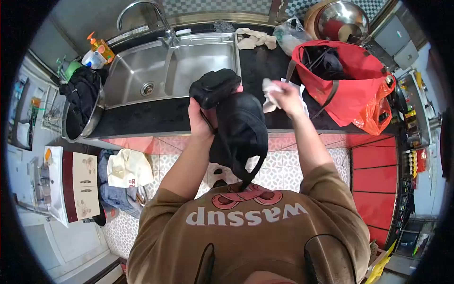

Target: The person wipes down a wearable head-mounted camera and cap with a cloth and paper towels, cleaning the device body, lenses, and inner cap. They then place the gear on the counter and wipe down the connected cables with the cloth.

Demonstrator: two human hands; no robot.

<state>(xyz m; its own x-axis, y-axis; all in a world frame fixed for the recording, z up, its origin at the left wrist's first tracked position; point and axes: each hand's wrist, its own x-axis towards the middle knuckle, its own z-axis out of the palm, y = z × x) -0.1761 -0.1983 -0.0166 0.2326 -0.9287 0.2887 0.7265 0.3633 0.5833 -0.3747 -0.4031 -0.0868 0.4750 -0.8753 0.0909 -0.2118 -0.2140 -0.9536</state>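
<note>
My left hand (202,122) is closed around a black bag-like item (242,124) with a hanging strap, held in front of the counter edge. Its upper end is a bulky, rounded black part (215,87); whether this is a separate piece, I cannot tell. Part of my left hand is hidden behind it. My right hand (289,98) pinches a crumpled white cloth or tissue (271,96) over the dark counter, to the right of the black item and apart from it. A white sheet (302,94) lies partly behind my right hand.
A double steel sink (194,64) with a faucet (165,33) is set into the black counter (142,115). On the right sits a red bag (326,90) with dark things inside. A metal basin (98,113) holding black fabric stands at the left. Soap bottles (101,49) are behind it.
</note>
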